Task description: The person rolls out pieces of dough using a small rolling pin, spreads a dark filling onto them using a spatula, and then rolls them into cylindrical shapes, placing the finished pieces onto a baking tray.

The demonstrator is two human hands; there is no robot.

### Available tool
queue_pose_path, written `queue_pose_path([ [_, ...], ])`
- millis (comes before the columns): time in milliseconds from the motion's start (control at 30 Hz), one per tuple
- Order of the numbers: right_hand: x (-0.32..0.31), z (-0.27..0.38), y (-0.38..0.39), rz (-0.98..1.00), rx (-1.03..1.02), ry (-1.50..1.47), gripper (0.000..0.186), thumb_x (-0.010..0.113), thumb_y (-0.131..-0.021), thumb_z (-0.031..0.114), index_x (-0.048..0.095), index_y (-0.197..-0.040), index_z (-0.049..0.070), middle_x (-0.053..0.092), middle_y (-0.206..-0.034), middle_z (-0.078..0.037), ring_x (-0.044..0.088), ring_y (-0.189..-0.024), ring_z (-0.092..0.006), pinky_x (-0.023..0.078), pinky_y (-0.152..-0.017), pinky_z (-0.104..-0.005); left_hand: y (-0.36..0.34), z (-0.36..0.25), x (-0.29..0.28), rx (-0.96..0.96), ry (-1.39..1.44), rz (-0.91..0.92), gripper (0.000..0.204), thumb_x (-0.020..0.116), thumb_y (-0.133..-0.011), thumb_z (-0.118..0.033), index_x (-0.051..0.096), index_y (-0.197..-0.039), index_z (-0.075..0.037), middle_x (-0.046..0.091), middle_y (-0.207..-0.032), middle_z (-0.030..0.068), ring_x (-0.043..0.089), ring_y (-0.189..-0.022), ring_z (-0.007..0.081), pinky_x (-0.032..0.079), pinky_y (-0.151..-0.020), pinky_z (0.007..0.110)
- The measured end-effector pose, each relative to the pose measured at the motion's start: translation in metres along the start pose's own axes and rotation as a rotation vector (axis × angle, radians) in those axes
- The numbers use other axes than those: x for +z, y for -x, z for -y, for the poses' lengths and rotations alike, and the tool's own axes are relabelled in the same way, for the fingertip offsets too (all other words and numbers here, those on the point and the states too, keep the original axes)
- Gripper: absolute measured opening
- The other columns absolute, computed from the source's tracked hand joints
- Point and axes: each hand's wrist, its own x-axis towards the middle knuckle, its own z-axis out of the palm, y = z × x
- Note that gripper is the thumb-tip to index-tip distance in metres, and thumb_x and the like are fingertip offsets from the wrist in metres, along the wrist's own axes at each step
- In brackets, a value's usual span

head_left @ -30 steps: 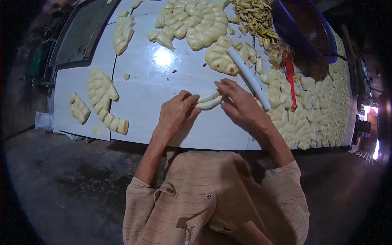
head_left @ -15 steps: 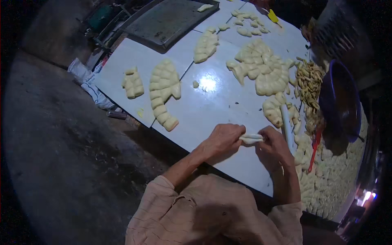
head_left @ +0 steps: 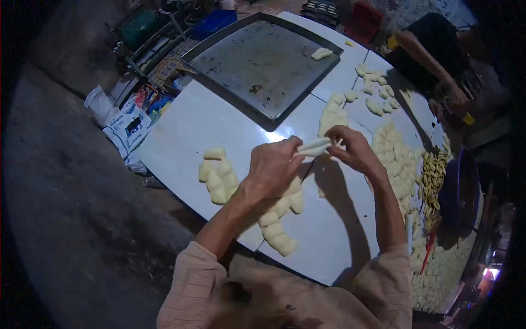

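Observation:
A folded piece of pale dough (head_left: 314, 147) is stretched between my hands above the white table (head_left: 181, 137). My left hand (head_left: 272, 167) pinches one end, and my right hand (head_left: 353, 148) pinches the other. Just beyond them lies a large dark metal baking tray (head_left: 241, 60), with one shaped dough piece (head_left: 321, 54) near its right corner. Beneath my left forearm, a cluster of dough pieces (head_left: 278, 237) is partly hidden. Further left sits a smaller dough cluster (head_left: 219, 178). A third group of dough (head_left: 332, 114) lies behind my right hand.
To the right are more dough pieces (head_left: 395, 151), a heap of yellow-brown strips (head_left: 434, 175), a purple basin (head_left: 459, 189) and a red-handled tool (head_left: 429, 249). Another person (head_left: 438, 55) works at the far right. White bags (head_left: 129, 129) lie beside the table's left edge.
Both hands have moved away from my body toward the tray, still holding the dough piece. The view has shifted, bringing the whole tray and the other person's arm into sight.

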Motion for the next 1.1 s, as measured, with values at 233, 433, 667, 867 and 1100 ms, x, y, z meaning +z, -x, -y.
queue_pose_path([
  [233, 0.032, -0.003, -0.199, 0.07, -0.014, 0.112, 0.028, 0.066, -0.086, 0.011, 0.065, -0.112, 0.002, 0.068, -0.098, -0.013, 0.064, -0.085, -0.0245, 0.052, -0.076, -0.0371, -0.111, 0.118, -0.052, 0.043, -0.24, -0.148, 0.032, 0.077, -0.085, -0.032, 0.076, -0.105, -0.007, 0.075, -0.087, 0.0166, 0.072, -0.082, 0.0361, 0.053, -0.082, 0.047],
  [433, 0.084, -0.06, -0.249, 0.082, 0.076, 0.33, 0.051, 0.061, -0.086, 0.01, 0.058, -0.137, 0.005, 0.067, -0.119, -0.024, 0.063, -0.112, -0.0405, 0.05, -0.098, -0.0476, -0.156, 0.162, -0.045, -0.113, -0.399, 0.24, 0.033, 0.08, -0.081, -0.033, 0.075, -0.098, -0.004, 0.075, -0.093, 0.0184, 0.072, -0.093, 0.0354, 0.043, -0.101, 0.056],
  [667, 0.089, -0.059, -0.26, -0.016, 0.087, 0.248, 0.031, 0.056, -0.092, 0.017, 0.071, -0.115, 0.001, 0.073, -0.1, -0.023, 0.07, -0.093, -0.0406, 0.054, -0.083, -0.0466, -0.182, 0.185, -0.02, -0.002, -0.321, 0.103, 0.028, 0.08, -0.077, -0.026, 0.075, -0.089, -0.001, 0.073, -0.087, 0.0255, 0.073, -0.085, 0.0417, 0.056, -0.077, 0.05],
  [867, 0.096, -0.069, -0.245, -0.109, 0.114, 0.188, 0.036, 0.058, -0.094, 0.016, 0.066, -0.125, 0.001, 0.071, -0.111, -0.025, 0.069, -0.101, -0.0416, 0.053, -0.088, -0.0455, -0.174, 0.157, -0.028, -0.073, -0.332, 0.19, 0.027, 0.078, -0.079, -0.02, 0.076, -0.098, -0.002, 0.075, -0.095, 0.0222, 0.073, -0.094, 0.0383, 0.057, -0.08, 0.048],
  [1100, 0.099, -0.049, -0.213, -0.17, 0.12, 0.191, 0.046, 0.062, -0.093, 0.02, 0.06, -0.136, 0.005, 0.067, -0.12, -0.027, 0.065, -0.109, -0.0412, 0.051, -0.093, -0.0458, -0.168, 0.152, -0.007, -0.062, -0.458, 0.11, 0.014, 0.069, -0.081, -0.007, 0.078, -0.091, -0.005, 0.075, -0.092, 0.0216, 0.074, -0.088, 0.0375, 0.058, -0.074, 0.045],
])
